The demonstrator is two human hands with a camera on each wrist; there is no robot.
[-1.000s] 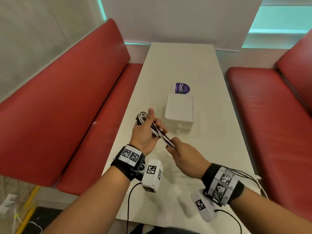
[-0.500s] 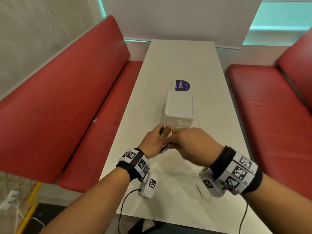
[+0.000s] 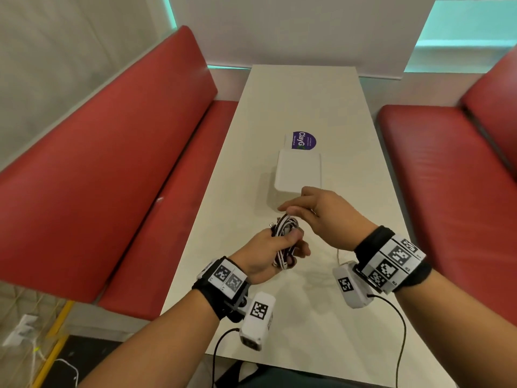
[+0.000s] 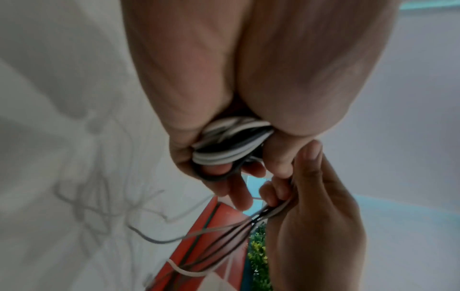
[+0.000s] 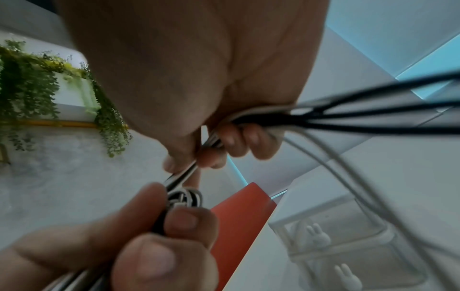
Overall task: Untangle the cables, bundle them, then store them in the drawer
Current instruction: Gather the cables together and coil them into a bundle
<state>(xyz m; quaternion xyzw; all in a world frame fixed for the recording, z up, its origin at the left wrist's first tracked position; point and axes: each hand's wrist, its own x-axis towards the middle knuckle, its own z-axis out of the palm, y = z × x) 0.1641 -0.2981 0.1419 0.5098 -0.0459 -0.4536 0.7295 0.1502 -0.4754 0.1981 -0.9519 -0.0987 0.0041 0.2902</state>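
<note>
A bundle of white and black cables (image 3: 284, 233) is coiled in my left hand (image 3: 272, 249), which grips it above the near part of the white table (image 3: 349, 135). The coils (image 4: 231, 143) run across that palm. My right hand (image 3: 316, 212) is just right of and above the bundle, pinching the loose cable strands (image 5: 261, 118) that run back past the wrist. The thumb and a finger of my left hand (image 5: 159, 226) hold the coil (image 5: 185, 196) in the right wrist view. A small white drawer unit (image 3: 298, 172) stands just beyond my hands, its drawers closed.
A purple round sticker (image 3: 303, 140) lies on the table behind the drawer unit. Red benches (image 3: 126, 163) flank the table, the right one (image 3: 447, 177) close by. Black sensor cords (image 3: 400, 326) hang from my wrists over the near table edge.
My hands parted after meeting over the bundle. The left hand turned, so the coil now shows above its fist. The right hand rose toward the drawer unit with the loose strands.
</note>
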